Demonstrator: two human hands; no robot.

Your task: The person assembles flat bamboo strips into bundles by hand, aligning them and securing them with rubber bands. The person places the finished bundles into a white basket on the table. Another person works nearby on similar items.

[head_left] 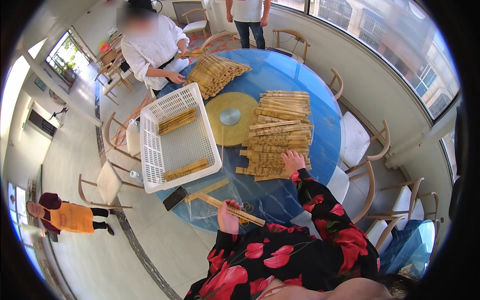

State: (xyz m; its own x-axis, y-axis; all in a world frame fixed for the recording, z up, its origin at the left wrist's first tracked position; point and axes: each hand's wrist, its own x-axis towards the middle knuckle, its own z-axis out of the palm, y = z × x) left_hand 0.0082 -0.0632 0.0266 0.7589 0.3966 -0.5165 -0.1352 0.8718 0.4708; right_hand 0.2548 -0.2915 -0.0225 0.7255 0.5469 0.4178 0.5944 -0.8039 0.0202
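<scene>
A flat wooden strip with dark markings [235, 210], perhaps a small stack, slants across my left hand [228, 218], whose fingers close round its middle near the table's front edge. My right hand [293, 162] reaches onto the near part of a large pile of similar strips [280, 135]. Its fingers are apart and their tips touch the pile. Beside my left hand lie thin yellow rubber bands [247, 206], a pale strip [207, 190] and a black phone [175, 198].
A white plastic basket [216, 167] holding two bundles of strips overhangs the round blue table's [320, 165] left side. A gold turntable [215, 112] sits mid-table. Across it, a person in white [150, 45] handles another strip heap [215, 72]. Chairs [352, 137] surround the table.
</scene>
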